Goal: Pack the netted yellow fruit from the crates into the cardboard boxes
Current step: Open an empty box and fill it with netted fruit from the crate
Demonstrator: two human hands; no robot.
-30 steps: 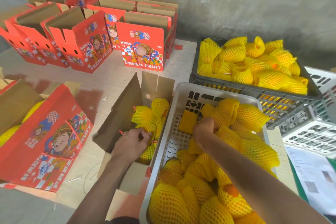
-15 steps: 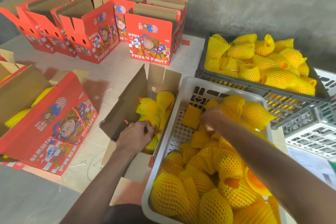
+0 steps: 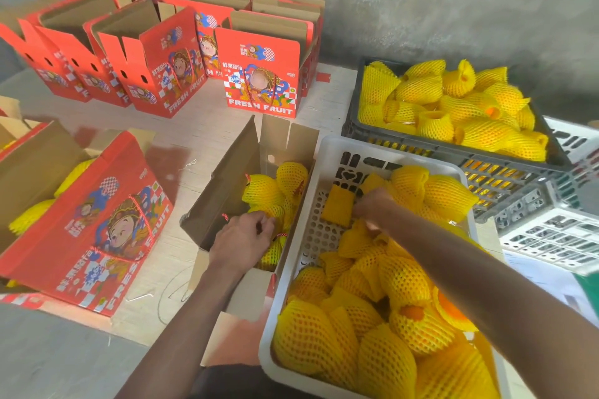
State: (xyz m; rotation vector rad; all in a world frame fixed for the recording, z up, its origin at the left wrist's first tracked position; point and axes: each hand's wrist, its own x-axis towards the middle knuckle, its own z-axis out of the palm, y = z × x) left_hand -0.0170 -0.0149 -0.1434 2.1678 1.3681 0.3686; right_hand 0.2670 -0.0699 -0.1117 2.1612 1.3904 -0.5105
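Lying tilted at far left, a red fruit box (image 3: 97, 230) holding netted fruit, left hand (image 3: 241, 241) grasping netted fruit (image 3: 269, 214) inside the open cardboard box (image 3: 223, 191), right hand (image 3: 372, 207) pinching a loose foam net (image 3: 337, 209) in the white crate (image 3: 327, 152), grey crate (image 3: 421, 146) of fruit behind.

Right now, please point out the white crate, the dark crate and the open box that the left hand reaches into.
white crate (image 3: 327, 152): head view, on its bare far rim.
dark crate (image 3: 351, 131): head view, on its near left wall.
open box (image 3: 223, 181): head view, on its raised brown left flap.
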